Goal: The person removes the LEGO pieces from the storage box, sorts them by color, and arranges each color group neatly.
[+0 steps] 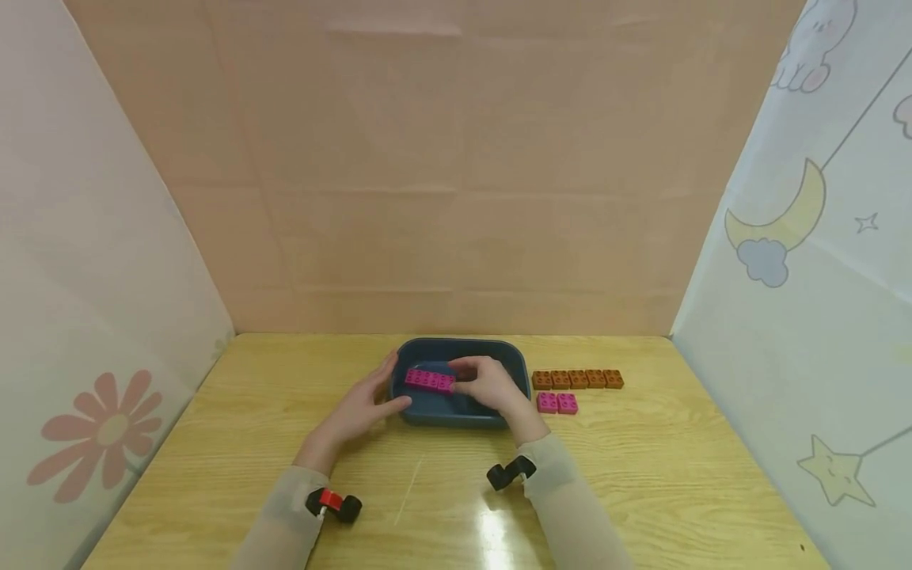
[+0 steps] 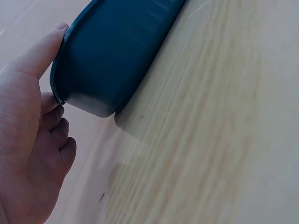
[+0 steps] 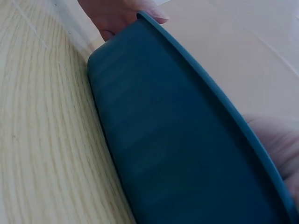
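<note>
A dark blue rectangular plastic bin (image 1: 456,419) sits on the wooden table, with a row of pink building bricks (image 1: 425,379) inside it. My right hand (image 1: 492,385) reaches over the front right of the bin, thumb and fingers pinching the pink brick at the row's right end. In the right wrist view, the bin's wall hides most of that hand. My left hand (image 1: 359,408) lies along the bin's left side, fingers extended and thumb near the front left corner. The left wrist view shows a fingertip of the left hand (image 2: 28,126) touching the bin's rim (image 2: 53,70).
Right of the bin, several orange-brown bricks (image 1: 578,379) stand in a row. Two pink bricks (image 1: 557,403) sit side by side in front of them. A tan backdrop (image 1: 456,198) rises behind the table (image 1: 663,483), with patterned white panels on both sides.
</note>
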The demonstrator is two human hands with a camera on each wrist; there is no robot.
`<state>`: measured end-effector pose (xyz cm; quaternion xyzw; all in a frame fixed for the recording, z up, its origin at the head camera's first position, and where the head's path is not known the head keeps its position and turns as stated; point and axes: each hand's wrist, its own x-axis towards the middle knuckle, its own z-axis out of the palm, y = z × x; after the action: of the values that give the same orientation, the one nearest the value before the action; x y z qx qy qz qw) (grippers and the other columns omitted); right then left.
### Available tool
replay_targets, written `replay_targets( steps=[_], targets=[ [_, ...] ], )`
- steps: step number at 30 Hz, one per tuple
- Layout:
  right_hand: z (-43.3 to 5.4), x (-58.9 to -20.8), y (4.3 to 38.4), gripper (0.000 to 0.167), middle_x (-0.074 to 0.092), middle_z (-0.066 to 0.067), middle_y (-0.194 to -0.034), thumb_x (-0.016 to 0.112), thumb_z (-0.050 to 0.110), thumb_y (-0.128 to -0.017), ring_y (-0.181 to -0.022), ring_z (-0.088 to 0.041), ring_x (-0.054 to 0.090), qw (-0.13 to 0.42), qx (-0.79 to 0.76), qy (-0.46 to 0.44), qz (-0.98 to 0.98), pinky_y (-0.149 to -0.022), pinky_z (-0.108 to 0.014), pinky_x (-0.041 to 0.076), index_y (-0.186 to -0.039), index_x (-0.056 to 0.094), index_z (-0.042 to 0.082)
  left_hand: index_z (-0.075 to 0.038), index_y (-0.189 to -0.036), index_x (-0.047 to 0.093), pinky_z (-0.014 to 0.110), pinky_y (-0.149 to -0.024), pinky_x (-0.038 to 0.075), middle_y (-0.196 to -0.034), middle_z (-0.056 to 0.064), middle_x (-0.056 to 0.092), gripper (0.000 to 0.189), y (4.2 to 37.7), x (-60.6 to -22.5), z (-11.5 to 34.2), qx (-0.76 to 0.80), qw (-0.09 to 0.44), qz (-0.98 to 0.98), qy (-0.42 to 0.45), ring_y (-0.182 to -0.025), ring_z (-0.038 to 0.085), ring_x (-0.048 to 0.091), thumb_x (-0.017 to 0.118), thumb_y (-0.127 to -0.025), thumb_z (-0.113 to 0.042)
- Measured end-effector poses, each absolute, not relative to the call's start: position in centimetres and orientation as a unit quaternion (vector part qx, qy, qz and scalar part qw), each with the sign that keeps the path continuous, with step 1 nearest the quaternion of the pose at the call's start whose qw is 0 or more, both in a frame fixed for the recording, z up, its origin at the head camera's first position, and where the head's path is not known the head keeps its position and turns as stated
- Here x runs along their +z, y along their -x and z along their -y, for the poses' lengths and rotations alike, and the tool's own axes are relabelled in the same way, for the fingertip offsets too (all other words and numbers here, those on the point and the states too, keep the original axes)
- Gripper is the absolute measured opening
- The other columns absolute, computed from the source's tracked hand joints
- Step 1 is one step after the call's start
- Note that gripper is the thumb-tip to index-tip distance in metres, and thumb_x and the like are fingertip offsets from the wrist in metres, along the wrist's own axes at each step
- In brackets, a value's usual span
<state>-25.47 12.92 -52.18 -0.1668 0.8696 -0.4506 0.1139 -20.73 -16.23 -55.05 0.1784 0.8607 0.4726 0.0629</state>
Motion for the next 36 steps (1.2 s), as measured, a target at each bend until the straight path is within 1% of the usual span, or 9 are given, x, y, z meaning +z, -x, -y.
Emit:
replay_targets(
  steps=[4,6,9,14,21,27,31,36],
  targets=[
    [-12.89,-52.02,25.44,0.044,0.074,-0.011,-0.131,0.085,0.014,-0.093,-0.121,-0.030,0.069,0.142,-0.440,0.166,-0.871,-0.103,-0.049,0.057,-0.135,0.074,0.006,-0.015,-0.173,0.017,0.057,-0.129,0.016,-0.179,0.003,0.013,0.100,20.78,-55.02,16.23,0.468,0.063,-0.863,-0.180,-0.164,0.032,0.013,0.075,-0.100,-0.051],
    [-12.86,-51.95,25.44,0.045,0.074,-0.012,-0.130,0.086,0.015,-0.092,-0.120,-0.031,0.069,0.147,-0.433,0.165,-0.874,-0.102,-0.049,0.057,-0.135,0.074,0.005,-0.015,-0.173,0.017,0.058,-0.129,0.016,-0.179,0.003,0.013,0.100,20.79,-55.04,16.22,0.468,0.062,-0.863,-0.181,-0.163,0.033,0.013,0.075,-0.100,-0.051],
    [-12.81,-51.88,25.46,0.046,0.074,-0.012,-0.129,0.087,0.016,-0.092,-0.120,-0.031,0.069,0.151,-0.422,0.159,-0.880,-0.101,-0.049,0.058,-0.135,0.074,0.004,-0.017,-0.173,0.017,0.056,-0.129,0.017,-0.179,0.001,0.013,0.100,20.82,-55.08,16.19,0.469,0.065,-0.862,-0.177,-0.164,0.031,0.013,0.075,-0.099,-0.052],
    [-12.67,-51.77,25.51,0.049,0.074,-0.011,-0.130,0.088,0.016,-0.091,-0.121,-0.030,0.068,0.152,-0.416,0.151,-0.884,-0.103,-0.048,0.057,-0.136,0.073,0.006,-0.019,-0.173,0.016,0.055,-0.130,0.016,-0.179,-0.002,0.012,0.100,20.86,-55.03,16.21,0.472,0.072,-0.861,-0.174,-0.164,0.028,0.011,0.074,-0.099,-0.053],
    [-12.47,-51.88,25.72,0.047,0.073,-0.011,-0.130,0.085,0.014,-0.093,-0.119,-0.030,0.068,0.142,-0.378,0.176,-0.898,-0.105,-0.049,0.055,-0.137,0.072,0.005,-0.016,-0.173,0.015,0.059,-0.129,0.015,-0.179,0.004,0.011,0.099,20.82,-54.69,16.16,0.474,0.073,-0.859,-0.180,-0.163,0.034,0.011,0.074,-0.101,-0.050],
    [-12.31,-51.98,25.74,0.045,0.073,-0.011,-0.129,0.083,0.014,-0.095,-0.118,-0.029,0.069,0.142,-0.357,0.191,-0.903,-0.104,-0.048,0.056,-0.137,0.072,0.004,-0.019,-0.174,0.014,0.057,-0.129,0.016,-0.179,0.000,0.010,0.101,20.73,-54.72,16.27,0.470,0.081,-0.862,-0.174,-0.164,0.030,0.011,0.074,-0.100,-0.053],
    [-12.17,-51.96,25.76,0.045,0.074,-0.012,-0.129,0.083,0.013,-0.095,-0.118,-0.029,0.069,0.141,-0.349,0.204,-0.904,-0.103,-0.049,0.056,-0.137,0.071,0.003,-0.019,-0.173,0.015,0.058,-0.129,0.017,-0.179,0.000,0.011,0.101,20.78,-54.91,16.36,0.468,0.076,-0.863,-0.174,-0.163,0.032,0.013,0.075,-0.099,-0.052],
    [-12.04,-52.11,25.81,0.044,0.073,-0.011,-0.130,0.082,0.013,-0.096,-0.118,-0.029,0.069,0.141,-0.341,0.212,-0.905,-0.103,-0.048,0.056,-0.138,0.071,0.003,-0.021,-0.173,0.016,0.058,-0.129,0.017,-0.178,-0.002,0.012,0.100,20.80,-55.04,16.45,0.463,0.075,-0.867,-0.169,-0.163,0.030,0.014,0.075,-0.099,-0.053]
  ],
)
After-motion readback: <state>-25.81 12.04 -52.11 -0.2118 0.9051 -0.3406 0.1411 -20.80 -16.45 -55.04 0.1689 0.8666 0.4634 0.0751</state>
